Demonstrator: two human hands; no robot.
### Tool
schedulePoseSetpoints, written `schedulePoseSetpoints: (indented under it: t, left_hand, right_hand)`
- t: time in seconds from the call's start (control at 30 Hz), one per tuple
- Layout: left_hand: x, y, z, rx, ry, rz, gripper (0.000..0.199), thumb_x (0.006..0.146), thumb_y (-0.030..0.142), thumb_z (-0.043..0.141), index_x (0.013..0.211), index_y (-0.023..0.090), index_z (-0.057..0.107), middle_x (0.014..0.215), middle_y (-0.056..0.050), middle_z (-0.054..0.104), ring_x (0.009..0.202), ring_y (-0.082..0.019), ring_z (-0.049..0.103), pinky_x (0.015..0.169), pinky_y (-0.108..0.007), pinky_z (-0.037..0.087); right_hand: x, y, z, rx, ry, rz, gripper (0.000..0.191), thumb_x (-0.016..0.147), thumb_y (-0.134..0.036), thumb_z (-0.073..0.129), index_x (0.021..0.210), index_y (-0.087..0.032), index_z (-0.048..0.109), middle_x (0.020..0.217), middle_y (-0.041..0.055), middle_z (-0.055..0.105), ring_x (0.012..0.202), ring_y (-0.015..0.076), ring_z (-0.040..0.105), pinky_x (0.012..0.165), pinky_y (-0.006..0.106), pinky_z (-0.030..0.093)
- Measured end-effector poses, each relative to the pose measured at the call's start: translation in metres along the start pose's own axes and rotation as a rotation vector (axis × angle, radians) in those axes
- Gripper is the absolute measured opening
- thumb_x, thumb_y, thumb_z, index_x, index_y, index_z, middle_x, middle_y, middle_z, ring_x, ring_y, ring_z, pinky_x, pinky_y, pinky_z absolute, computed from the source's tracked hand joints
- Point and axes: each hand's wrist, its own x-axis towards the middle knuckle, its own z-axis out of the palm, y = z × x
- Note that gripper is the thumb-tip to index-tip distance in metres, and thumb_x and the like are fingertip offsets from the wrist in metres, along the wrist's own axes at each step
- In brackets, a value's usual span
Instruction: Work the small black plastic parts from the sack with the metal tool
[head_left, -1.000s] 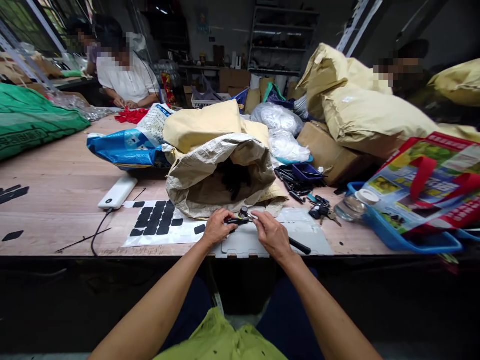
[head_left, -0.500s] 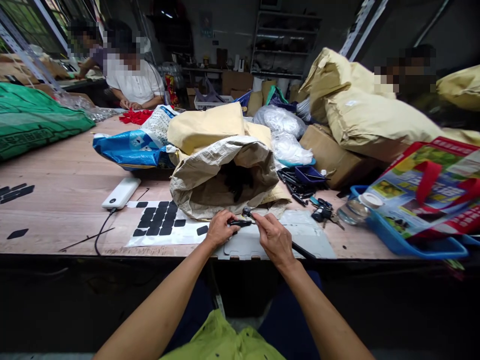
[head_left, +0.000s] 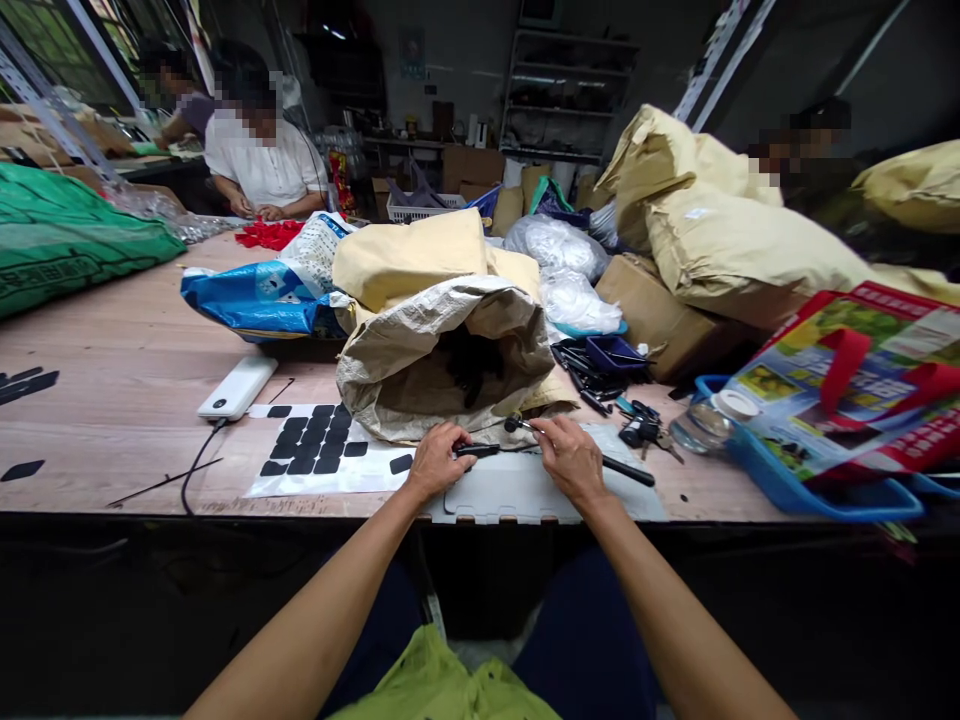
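While the left hand (head_left: 438, 461) pinches a black part (head_left: 480, 450), apparently steadying it, the right hand's (head_left: 573, 458) fingers grip a hammer (head_left: 627, 470); a sack (head_left: 379, 360) gapes at twelve o'clock.

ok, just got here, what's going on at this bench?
A person's left hand holds a slim black piece over a grey board. The right hand grips a hammer-like tool, its dark head apparently clear of the piece. An open sack with dark contents lies just beyond the hands; a white sheet bearing black patches is to the left.
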Motion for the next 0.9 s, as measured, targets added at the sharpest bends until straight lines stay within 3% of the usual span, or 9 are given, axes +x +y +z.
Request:
schedulePoseSetpoints:
  t: [0.17,0.43,0.57,0.67,0.8,0.83,0.9]
  left_hand:
    - [-0.001,0.001,0.0,0.017,0.002,0.014,0.018,0.075,0.021,0.075,0.091,0.021,0.067,0.086,-0.001,0.063,0.086,-0.02,0.056,0.078,-0.031,0.042]
    - [0.001,0.001,-0.002,0.033,-0.028,0.046,0.012,0.09,0.032,0.066,0.093,0.02,0.068,0.086,-0.002,0.063,0.087,-0.021,0.056,0.079,-0.032,0.042]
    - [-0.009,0.016,-0.01,-0.005,-0.021,0.095,0.018,0.095,0.035,0.06,0.099,0.02,0.068,0.089,-0.004,0.065,0.089,-0.022,0.056,0.083,-0.034,0.042]
    - [-0.041,0.042,-0.014,-0.114,-0.106,0.165,0.021,0.098,0.037,0.057,0.106,0.021,0.067,0.096,-0.005,0.069,0.09,-0.02,0.06,0.083,-0.032,0.044]
    - [-0.108,0.062,0.007,-0.186,-0.404,0.266,0.022,0.096,0.039,0.059,0.109,0.023,0.068,0.093,-0.003,0.071,0.086,-0.018,0.063,0.082,-0.03,0.044]
    - [-0.124,0.06,0.018,-0.183,-0.477,0.232,0.022,0.095,0.039,0.061,0.108,0.024,0.069,0.091,-0.002,0.071,0.085,-0.018,0.064,0.081,-0.029,0.044]
    - [-0.149,0.046,0.044,-0.153,-0.589,0.036,0.02,0.09,0.038,0.066,0.104,0.024,0.071,0.09,-0.001,0.072,0.082,-0.018,0.064,0.076,-0.027,0.044]
  right_hand:
    - [-0.001,0.024,0.02,-0.029,-0.035,-0.035,0.022,0.097,-0.026,0.055,0.107,-0.025,0.074,0.095,0.0058,0.064,0.094,0.0217,0.052,0.083,0.032,0.039]
    - [-0.006,0.023,0.031,-0.032,-0.013,0.024,0.019,0.095,-0.027,0.056,0.108,-0.023,0.07,0.1,0.0062,0.061,0.098,0.0221,0.05,0.086,0.032,0.037]
    - [-0.004,0.023,0.031,-0.054,-0.021,0.046,0.019,0.094,-0.028,0.057,0.107,-0.023,0.07,0.101,0.0068,0.061,0.097,0.0226,0.05,0.085,0.032,0.036]
    - [-0.005,0.023,0.032,-0.062,-0.025,0.053,0.02,0.094,-0.029,0.057,0.107,-0.023,0.07,0.101,0.0071,0.061,0.097,0.0228,0.049,0.085,0.032,0.036]
    - [-0.005,0.023,0.033,-0.063,-0.03,0.056,0.021,0.093,-0.029,0.057,0.108,-0.023,0.07,0.102,0.0074,0.061,0.097,0.0229,0.049,0.084,0.033,0.035]
    - [-0.005,0.023,0.033,-0.063,-0.032,0.057,0.021,0.093,-0.029,0.057,0.108,-0.023,0.07,0.102,0.0075,0.061,0.097,0.0229,0.049,0.084,0.033,0.035]
    - [-0.005,0.022,0.033,-0.065,-0.037,0.061,0.021,0.093,-0.029,0.057,0.108,-0.023,0.07,0.102,0.0077,0.061,0.097,0.0231,0.049,0.083,0.033,0.035]
